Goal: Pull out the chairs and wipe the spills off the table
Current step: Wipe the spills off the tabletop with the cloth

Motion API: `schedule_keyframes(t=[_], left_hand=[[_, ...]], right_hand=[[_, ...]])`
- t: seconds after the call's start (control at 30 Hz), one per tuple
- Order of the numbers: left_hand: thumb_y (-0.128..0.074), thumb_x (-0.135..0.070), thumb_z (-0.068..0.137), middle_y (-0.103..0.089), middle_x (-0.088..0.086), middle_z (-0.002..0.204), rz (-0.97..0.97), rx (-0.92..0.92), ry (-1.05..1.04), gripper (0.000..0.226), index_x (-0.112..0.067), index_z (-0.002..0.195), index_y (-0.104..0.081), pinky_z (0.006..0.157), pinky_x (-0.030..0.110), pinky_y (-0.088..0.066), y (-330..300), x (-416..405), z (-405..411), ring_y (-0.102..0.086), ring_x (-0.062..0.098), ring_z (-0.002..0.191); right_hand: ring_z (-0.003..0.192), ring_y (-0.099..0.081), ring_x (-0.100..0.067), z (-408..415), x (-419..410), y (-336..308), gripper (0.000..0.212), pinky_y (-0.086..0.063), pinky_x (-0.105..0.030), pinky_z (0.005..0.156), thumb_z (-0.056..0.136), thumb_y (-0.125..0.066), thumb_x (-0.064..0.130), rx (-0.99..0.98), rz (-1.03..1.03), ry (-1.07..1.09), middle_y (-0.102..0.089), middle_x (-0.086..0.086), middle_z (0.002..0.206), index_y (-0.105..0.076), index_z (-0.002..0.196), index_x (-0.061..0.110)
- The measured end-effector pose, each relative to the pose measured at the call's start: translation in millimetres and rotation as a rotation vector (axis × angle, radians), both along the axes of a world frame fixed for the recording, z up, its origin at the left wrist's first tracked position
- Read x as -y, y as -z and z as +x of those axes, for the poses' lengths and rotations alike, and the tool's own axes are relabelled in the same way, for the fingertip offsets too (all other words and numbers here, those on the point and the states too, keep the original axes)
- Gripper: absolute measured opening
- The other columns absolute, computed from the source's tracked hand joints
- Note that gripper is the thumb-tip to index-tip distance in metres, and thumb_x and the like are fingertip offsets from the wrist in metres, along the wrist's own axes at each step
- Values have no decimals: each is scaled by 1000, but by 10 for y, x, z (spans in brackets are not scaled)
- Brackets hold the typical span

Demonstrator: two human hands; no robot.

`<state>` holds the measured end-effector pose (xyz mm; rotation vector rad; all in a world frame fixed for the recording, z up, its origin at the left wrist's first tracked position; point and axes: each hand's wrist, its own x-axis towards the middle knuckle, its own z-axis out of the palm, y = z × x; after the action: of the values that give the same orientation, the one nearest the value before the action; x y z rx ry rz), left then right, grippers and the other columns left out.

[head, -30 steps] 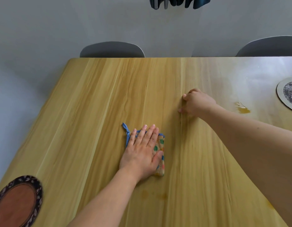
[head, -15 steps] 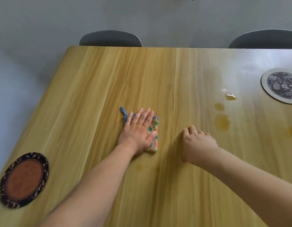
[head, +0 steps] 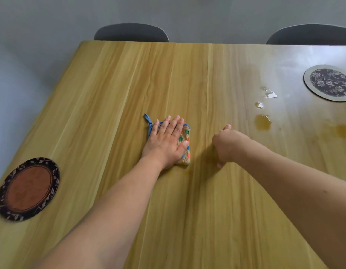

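My left hand (head: 165, 141) lies flat with straight fingers on a folded, colourful cloth (head: 184, 150) with a blue edge, pressing it onto the wooden table (head: 114, 94). My right hand (head: 227, 145) rests on the table just right of the cloth, fingers curled into a loose fist and holding nothing. Amber spills (head: 262, 122) and a fainter stain (head: 342, 130) lie further right. A white blob (head: 271, 95) and a small wet drop (head: 259, 105) sit beyond them. A faint smear (head: 187, 172) shows just below the cloth.
A brown round mat (head: 28, 188) with a dark patterned rim lies at the table's left edge. A floral round mat (head: 329, 82) lies far right. Two grey chair backs (head: 131, 33) (head: 312, 34) stand at the far edge of the table.
My right hand has drawn back from the middle of the table to beside the cloth. The view has shifted, bringing the spills on the right into sight. My left hand stays on the cloth.
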<state>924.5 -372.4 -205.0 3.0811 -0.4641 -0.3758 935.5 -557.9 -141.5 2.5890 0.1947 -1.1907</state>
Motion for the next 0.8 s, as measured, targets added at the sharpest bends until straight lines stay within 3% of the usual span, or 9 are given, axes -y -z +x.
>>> schedule_keyframes(t=[0.1, 0.23, 0.33, 0.4, 0.47, 0.5, 0.6, 0.73, 0.8], left_hand=[[-7, -56, 98, 22, -5, 163, 3, -13, 4, 71, -20, 155, 19, 120, 47, 14, -11, -25, -378, 24, 16, 149], [-8, -56, 99, 26, -5, 162, -4, -29, -16, 71, -20, 153, 22, 120, 47, 15, -25, -66, -880, 27, 16, 148], [-8, -56, 99, 29, -5, 161, -10, -45, -21, 72, -20, 152, 25, 120, 47, 17, -65, -94, -1244, 31, 16, 146], [-7, -57, 99, 32, -6, 159, -10, -60, -15, 72, -20, 151, 27, 119, 46, 18, -87, -113, -1475, 34, 16, 145], [-6, -57, 100, 35, -6, 158, 0, -65, -13, 72, -20, 150, 29, 119, 46, 19, -94, -143, -1689, 36, 16, 143], [-6, -57, 100, 35, -6, 158, 6, -63, -12, 72, -19, 150, 29, 118, 46, 20, -93, -158, -1796, 37, 16, 143], [-5, -57, 100, 37, -6, 157, 27, -66, -6, 72, -19, 149, 31, 118, 46, 22, -82, -194, -2047, 39, 16, 142], [-3, -58, 99, 38, -5, 157, 53, -85, -2, 72, -19, 149, 32, 118, 47, 21, -83, -230, -2209, 38, 17, 142], [-1, -57, 98, 36, -4, 157, 46, -91, -3, 72, -19, 149, 31, 118, 47, 21, -96, -237, -2216, 37, 17, 143]], right_hand=[[139, -34, -39, -80, -32, -118, 89, -43, -41, 102, 79, -73, 47, 31, 2, -23, -18, -27, 156, -31, 147, 7], [141, -30, -36, -155, -46, -203, 88, -42, -42, 101, 80, -73, 47, 71, 21, 17, -18, -20, 158, -30, 146, 8], [136, -38, -36, -204, -54, -235, 86, -44, -42, 101, 77, -76, 47, 92, 23, 38, -30, -16, 154, -36, 143, 9], [120, -52, -33, -225, -42, -253, 82, -49, -41, 96, 72, -80, 47, 121, 48, 62, -49, -11, 131, -44, 137, 11], [107, -58, -31, -237, -39, -270, 79, -52, -41, 91, 67, -83, 47, 156, 67, 66, -53, -7, 108, -51, 129, 11], [106, -59, -31, -249, -35, -270, 79, -52, -41, 91, 66, -84, 48, 171, 71, 70, -53, -6, 106, -52, 128, 11], [109, -59, -33, -322, 1, -235, 84, -52, -43, 90, 66, -82, 53, 218, 81, 109, -55, -6, 122, -50, 132, 11], [117, -52, -34, -698, 45, -112, 62, -49, -45, 91, 85, -67, 43, 407, 199, 57, -46, -11, 129, -49, 134, 10], [129, -43, -34, -978, 16, -61, 78, -45, -46, 99, 84, -65, 51, 348, 217, 93, -35, -15, 143, -38, 142, 7]])
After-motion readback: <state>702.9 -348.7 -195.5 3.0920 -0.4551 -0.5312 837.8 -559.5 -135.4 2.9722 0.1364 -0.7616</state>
